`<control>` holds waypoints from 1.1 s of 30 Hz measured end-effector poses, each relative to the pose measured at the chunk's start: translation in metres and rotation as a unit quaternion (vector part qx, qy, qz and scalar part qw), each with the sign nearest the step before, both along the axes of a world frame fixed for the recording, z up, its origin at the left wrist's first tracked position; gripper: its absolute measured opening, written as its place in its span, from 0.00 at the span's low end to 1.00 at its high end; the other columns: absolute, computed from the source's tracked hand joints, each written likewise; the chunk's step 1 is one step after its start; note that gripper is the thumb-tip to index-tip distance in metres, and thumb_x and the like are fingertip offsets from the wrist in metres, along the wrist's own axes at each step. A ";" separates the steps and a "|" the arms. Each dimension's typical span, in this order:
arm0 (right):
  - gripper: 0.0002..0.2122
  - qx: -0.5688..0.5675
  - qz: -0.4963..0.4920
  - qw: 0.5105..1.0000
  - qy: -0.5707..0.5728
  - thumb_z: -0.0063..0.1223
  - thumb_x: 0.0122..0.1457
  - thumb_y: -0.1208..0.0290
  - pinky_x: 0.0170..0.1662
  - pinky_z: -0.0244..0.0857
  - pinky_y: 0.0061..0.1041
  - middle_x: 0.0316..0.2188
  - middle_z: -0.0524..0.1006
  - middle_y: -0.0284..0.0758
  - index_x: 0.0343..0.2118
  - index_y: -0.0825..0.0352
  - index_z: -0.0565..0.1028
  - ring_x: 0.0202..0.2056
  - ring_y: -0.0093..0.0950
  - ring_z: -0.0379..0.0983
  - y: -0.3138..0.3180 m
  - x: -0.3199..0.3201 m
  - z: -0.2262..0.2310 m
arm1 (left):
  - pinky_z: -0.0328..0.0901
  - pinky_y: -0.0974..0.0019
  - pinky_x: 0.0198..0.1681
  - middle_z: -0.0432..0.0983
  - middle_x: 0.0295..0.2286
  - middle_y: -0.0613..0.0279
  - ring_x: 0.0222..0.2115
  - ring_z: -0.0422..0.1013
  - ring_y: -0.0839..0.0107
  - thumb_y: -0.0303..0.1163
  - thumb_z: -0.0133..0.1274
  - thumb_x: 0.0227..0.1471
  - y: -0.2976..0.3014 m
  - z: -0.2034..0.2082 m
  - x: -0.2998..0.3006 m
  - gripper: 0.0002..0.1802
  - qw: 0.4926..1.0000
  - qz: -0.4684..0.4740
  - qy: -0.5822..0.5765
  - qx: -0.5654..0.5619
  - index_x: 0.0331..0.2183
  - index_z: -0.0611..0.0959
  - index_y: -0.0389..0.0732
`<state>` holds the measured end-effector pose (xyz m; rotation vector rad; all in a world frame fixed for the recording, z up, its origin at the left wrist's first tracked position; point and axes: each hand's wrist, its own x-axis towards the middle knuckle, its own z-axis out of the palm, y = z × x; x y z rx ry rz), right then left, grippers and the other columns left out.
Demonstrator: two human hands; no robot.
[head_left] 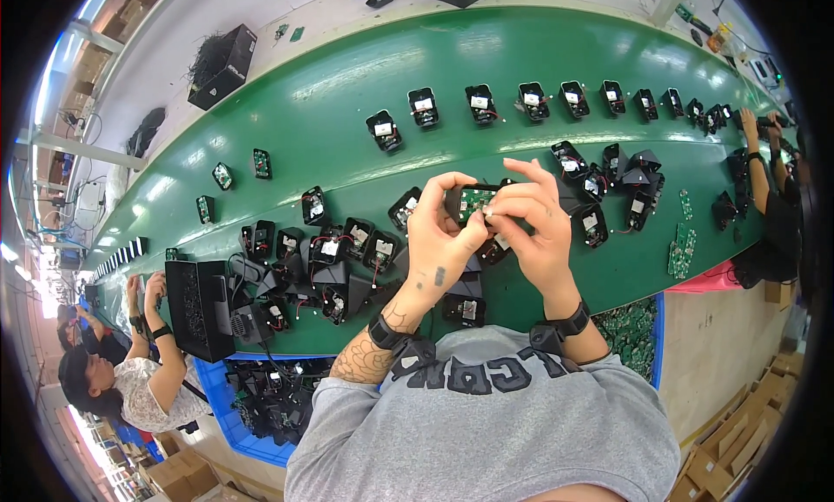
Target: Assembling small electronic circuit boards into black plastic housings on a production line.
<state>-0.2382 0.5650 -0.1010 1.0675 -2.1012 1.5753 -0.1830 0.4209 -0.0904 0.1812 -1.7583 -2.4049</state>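
Note:
Above the green table, my left hand [432, 241] grips a small black plastic housing [453, 204] between thumb and fingers. A green circuit board [473, 198] sits in its open top, facing up. My right hand [543, 233] is closed in a pinch at the board's right edge, its thumb and index finger meeting close to my left thumb. A tiny pale bit shows at those fingertips, too small to name. More black housings with wires and white parts [381, 251] lie just left of my hands, and another group [593, 226] lies to the right.
A row of open black housings [480, 104] runs along the far side. Loose green boards [682, 250] lie at right. A black bin [193, 311] stands at left, near a co-worker [143, 389]. Blue crates [252, 441] sit below the table edge. Another person's arms [760, 155] reach in at far right.

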 end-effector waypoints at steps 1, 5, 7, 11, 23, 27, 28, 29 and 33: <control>0.05 0.001 -0.001 1.000 0.000 0.60 0.49 0.79 0.59 0.51 0.44 0.35 0.73 0.33 0.28 0.64 0.77 0.52 0.40 0.65 0.003 -0.001 0.004 | 0.73 0.75 0.33 0.72 0.35 0.61 0.32 0.72 0.80 0.19 0.51 0.50 0.001 0.000 0.001 0.19 0.999 0.008 0.012 -0.035 0.46 0.69 0.34; 0.04 0.017 0.034 0.999 -0.023 0.61 0.48 0.74 0.58 0.50 0.45 0.35 0.73 0.32 0.28 0.62 0.78 0.54 0.41 0.62 0.010 -0.003 0.008 | 0.70 0.78 0.31 0.72 0.34 0.63 0.30 0.72 0.83 0.19 0.52 0.49 0.003 0.000 0.001 0.19 0.998 0.028 0.031 -0.053 0.45 0.70 0.35; 0.04 0.017 0.053 0.997 -0.050 0.61 0.49 0.72 0.58 0.50 0.45 0.36 0.72 0.32 0.28 0.62 0.78 0.55 0.42 0.60 0.012 -0.003 0.006 | 0.69 0.79 0.30 0.73 0.33 0.64 0.29 0.72 0.84 0.19 0.53 0.48 0.003 -0.001 0.003 0.20 0.994 0.038 0.038 -0.091 0.45 0.71 0.35; 0.04 0.009 0.063 0.995 -0.072 0.58 0.51 0.69 0.59 0.49 0.44 0.40 0.70 0.34 0.28 0.62 0.79 0.57 0.42 0.55 0.017 -0.004 0.001 | 0.75 0.70 0.37 0.70 0.37 0.59 0.35 0.73 0.74 0.18 0.51 0.50 0.004 0.004 0.006 0.21 0.992 0.017 0.038 -0.116 0.47 0.68 0.33; 0.05 0.001 0.102 0.994 -0.027 0.58 0.46 0.75 0.62 0.45 0.50 0.50 0.70 0.39 0.28 0.62 0.79 0.63 0.44 0.49 0.024 -0.013 0.004 | 0.77 0.68 0.35 0.69 0.39 0.55 0.35 0.74 0.71 0.16 0.48 0.50 0.007 0.022 0.006 0.19 0.998 -0.019 -0.021 0.055 0.46 0.68 0.32; 0.02 -0.041 0.098 0.990 -0.096 0.57 0.45 0.76 0.64 0.41 0.53 0.51 0.68 0.39 0.23 0.63 0.75 0.64 0.45 0.48 0.020 -0.010 0.003 | 0.76 0.72 0.35 0.70 0.38 0.58 0.35 0.74 0.75 0.17 0.50 0.50 0.013 0.020 0.007 0.20 1.000 -0.010 -0.007 0.027 0.46 0.69 0.33; 0.02 -0.041 0.098 0.990 -0.096 0.57 0.45 0.76 0.64 0.41 0.53 0.51 0.68 0.39 0.23 0.63 0.75 0.64 0.45 0.48 0.019 -0.010 0.004 | 0.74 0.74 0.34 0.71 0.37 0.60 0.34 0.74 0.77 0.18 0.51 0.49 0.014 0.018 0.008 0.20 1.000 -0.005 -0.001 0.012 0.46 0.69 0.33; 0.03 -0.048 0.092 0.989 -0.107 0.57 0.44 0.75 0.64 0.40 0.53 0.52 0.68 0.39 0.21 0.63 0.74 0.64 0.45 0.48 0.019 -0.009 0.006 | 0.74 0.74 0.34 0.71 0.37 0.60 0.34 0.74 0.77 0.18 0.51 0.49 0.014 0.017 0.009 0.20 1.000 -0.006 -0.001 0.012 0.46 0.69 0.33; 0.04 -0.049 0.082 0.989 -0.111 0.57 0.41 0.75 0.64 0.40 0.53 0.52 0.68 0.38 0.19 0.63 0.72 0.64 0.45 0.48 0.019 -0.007 0.015 | 0.70 0.78 0.30 0.76 0.32 0.64 0.29 0.73 0.83 0.20 0.55 0.47 0.015 0.016 0.009 0.20 0.996 0.021 0.019 -0.079 0.44 0.72 0.36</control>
